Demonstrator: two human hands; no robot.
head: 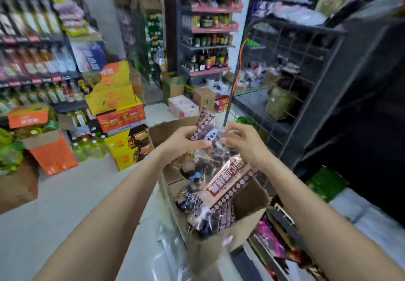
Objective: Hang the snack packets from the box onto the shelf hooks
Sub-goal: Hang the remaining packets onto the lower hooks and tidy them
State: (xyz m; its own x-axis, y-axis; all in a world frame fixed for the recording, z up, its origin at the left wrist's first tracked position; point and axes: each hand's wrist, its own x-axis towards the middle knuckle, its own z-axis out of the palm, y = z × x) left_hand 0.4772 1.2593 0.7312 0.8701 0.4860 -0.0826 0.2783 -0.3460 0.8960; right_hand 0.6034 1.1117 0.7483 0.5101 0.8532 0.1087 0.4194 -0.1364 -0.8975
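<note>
Snack packet [210, 147] pinched between left hand [184, 142] and right hand [243, 142] — long axis upright, wire rack [291, 66] up-right.

stacked yellow cartons [114, 92], bottled drinks [37, 59]

**Layout around the open box**

In the middle, low: cardboard box [221, 245], standing on the floor [65, 204], with snack packets [203, 212] lying inside. Directly above the box, one packet [210, 155], held between left hand [182, 142] and right hand [243, 144], the hands near each other at its top. To the right of the box, just beside it: wire shelf [291, 72]. To the left, across the floor: stacked cartons [120, 105], with bottles [87, 147] on the floor beside them. Far left: shelves of bottles [32, 50]. Behind the box, further back: small cartons [186, 103] on the floor, before another bottle shelf [208, 46].
</note>
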